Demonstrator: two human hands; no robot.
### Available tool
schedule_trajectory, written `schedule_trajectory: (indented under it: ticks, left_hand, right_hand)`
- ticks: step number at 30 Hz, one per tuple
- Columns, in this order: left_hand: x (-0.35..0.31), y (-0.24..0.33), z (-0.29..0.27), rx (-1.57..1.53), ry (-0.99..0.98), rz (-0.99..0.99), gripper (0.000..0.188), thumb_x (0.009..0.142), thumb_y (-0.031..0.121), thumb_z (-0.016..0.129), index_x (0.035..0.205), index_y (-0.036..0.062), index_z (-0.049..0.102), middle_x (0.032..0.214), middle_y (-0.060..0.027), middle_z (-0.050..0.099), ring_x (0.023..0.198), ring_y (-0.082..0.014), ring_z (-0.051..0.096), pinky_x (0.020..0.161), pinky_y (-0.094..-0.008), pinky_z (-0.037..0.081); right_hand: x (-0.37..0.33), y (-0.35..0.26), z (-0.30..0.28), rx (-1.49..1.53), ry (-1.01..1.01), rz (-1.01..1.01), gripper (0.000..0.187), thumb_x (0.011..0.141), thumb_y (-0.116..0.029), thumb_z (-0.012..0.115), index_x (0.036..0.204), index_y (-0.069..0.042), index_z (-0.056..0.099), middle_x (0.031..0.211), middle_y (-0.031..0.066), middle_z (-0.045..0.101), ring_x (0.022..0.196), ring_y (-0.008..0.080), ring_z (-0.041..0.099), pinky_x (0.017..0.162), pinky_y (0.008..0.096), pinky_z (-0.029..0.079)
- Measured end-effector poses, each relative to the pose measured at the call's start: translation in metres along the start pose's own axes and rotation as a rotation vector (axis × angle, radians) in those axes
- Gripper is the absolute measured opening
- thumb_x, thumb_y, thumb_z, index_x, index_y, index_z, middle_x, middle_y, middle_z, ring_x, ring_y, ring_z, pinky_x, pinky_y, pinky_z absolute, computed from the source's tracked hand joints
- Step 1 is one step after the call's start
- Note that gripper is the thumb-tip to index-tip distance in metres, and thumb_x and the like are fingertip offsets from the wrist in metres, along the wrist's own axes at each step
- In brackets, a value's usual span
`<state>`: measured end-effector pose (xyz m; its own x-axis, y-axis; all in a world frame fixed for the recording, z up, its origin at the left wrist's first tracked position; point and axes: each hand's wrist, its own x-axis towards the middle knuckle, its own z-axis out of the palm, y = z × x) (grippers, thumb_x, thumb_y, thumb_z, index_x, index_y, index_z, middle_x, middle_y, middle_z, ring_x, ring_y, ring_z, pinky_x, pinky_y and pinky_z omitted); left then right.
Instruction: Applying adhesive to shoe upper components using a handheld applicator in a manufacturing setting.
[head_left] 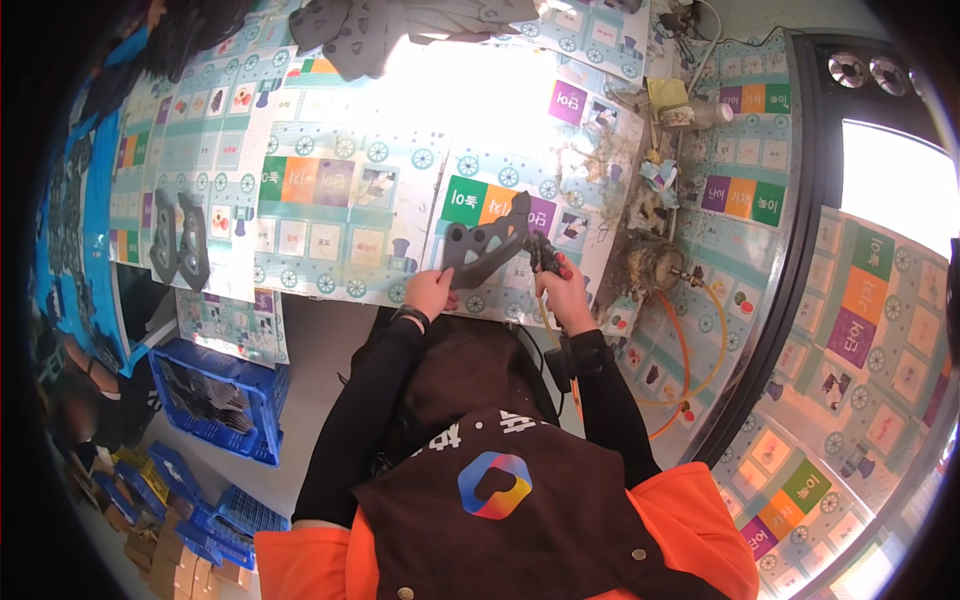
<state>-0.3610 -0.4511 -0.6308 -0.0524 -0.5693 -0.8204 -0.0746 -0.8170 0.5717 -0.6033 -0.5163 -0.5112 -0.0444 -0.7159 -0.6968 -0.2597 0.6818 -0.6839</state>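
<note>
My left hand [431, 295] grips the lower left end of a flat dark grey plastic part [478, 252] with cut-out holes and a pointed upper end. This part is held tilted over the near edge of the covered table. In my right hand [566, 293] is a small dark hand tool [543, 254] with some red at its grip. The tool's tip is close against the right side of the part; whether it touches cannot be made out. Its exact kind is too small to tell.
Two similar dark parts [180, 240] lie on the table at left, and a pile of them [400, 28] is at the far edge. A dirty cylindrical device [655, 265] with an orange hose [683, 340] stands to the right. A blue crate [225, 400] sits at lower left, near another person [100, 395].
</note>
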Motion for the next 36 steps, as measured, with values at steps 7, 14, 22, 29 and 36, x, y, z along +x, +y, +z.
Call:
schedule_trajectory:
  ticks: [7, 14, 22, 29, 36]
  left_hand:
    - [-0.001, 0.004, -0.001, 0.008, -0.028, -0.027, 0.043, 0.104, 0.03, 0.051, 0.101, -0.0103, 0.065, 0.08, -0.0191, 0.072, 0.063, -0.0253, 0.073, 0.055, -0.0321, 0.058]
    - [-0.002, 0.003, 0.0, -0.025, -0.006, -0.005, 0.043, 0.103, 0.03, 0.053, 0.095, -0.011, 0.066, 0.073, -0.0173, 0.071, 0.059, -0.0259, 0.072, 0.054, -0.0336, 0.058]
    - [0.001, 0.001, -0.001, 0.003, -0.009, 0.01, 0.043, 0.103, 0.03, 0.053, 0.095, -0.0101, 0.066, 0.072, -0.0164, 0.071, 0.059, -0.0252, 0.072, 0.054, -0.0334, 0.057]
    - [0.003, -0.001, -0.001, 0.008, -0.036, 0.006, 0.044, 0.105, 0.031, 0.05, 0.099, -0.0105, 0.065, 0.078, -0.0187, 0.072, 0.062, -0.0262, 0.072, 0.055, -0.0334, 0.059]
    - [-0.001, 0.001, -0.001, -0.013, -0.006, 0.003, 0.043, 0.103, 0.03, 0.053, 0.097, -0.0103, 0.066, 0.073, -0.0166, 0.071, 0.059, -0.0251, 0.072, 0.053, -0.034, 0.057]
  right_hand:
    - [0.007, -0.004, -0.001, -0.043, 0.024, 0.011, 0.015, 0.078, -0.005, 0.053, 0.091, -0.001, 0.059, 0.066, 0.0057, 0.058, 0.058, 0.0149, 0.056, 0.057, 0.0292, 0.044]
    - [0.009, -0.008, 0.005, -0.056, -0.011, -0.017, 0.016, 0.078, -0.006, 0.054, 0.092, -0.001, 0.06, 0.067, 0.0064, 0.06, 0.059, 0.0145, 0.057, 0.057, 0.029, 0.044]
    - [0.007, 0.001, 0.006, -0.086, -0.065, 0.008, 0.018, 0.078, -0.005, 0.053, 0.093, 0.001, 0.06, 0.066, 0.0074, 0.06, 0.058, 0.0153, 0.057, 0.056, 0.0285, 0.043]
    - [0.003, 0.004, 0.009, -0.133, -0.047, -0.013, 0.018, 0.077, -0.005, 0.053, 0.093, 0.002, 0.06, 0.067, 0.0076, 0.06, 0.058, 0.0159, 0.056, 0.056, 0.0287, 0.043]
    - [0.0, -0.014, 0.02, -0.136, -0.073, -0.021, 0.016, 0.078, -0.006, 0.054, 0.092, 0.001, 0.06, 0.069, 0.0074, 0.059, 0.059, 0.0158, 0.056, 0.057, 0.03, 0.044]
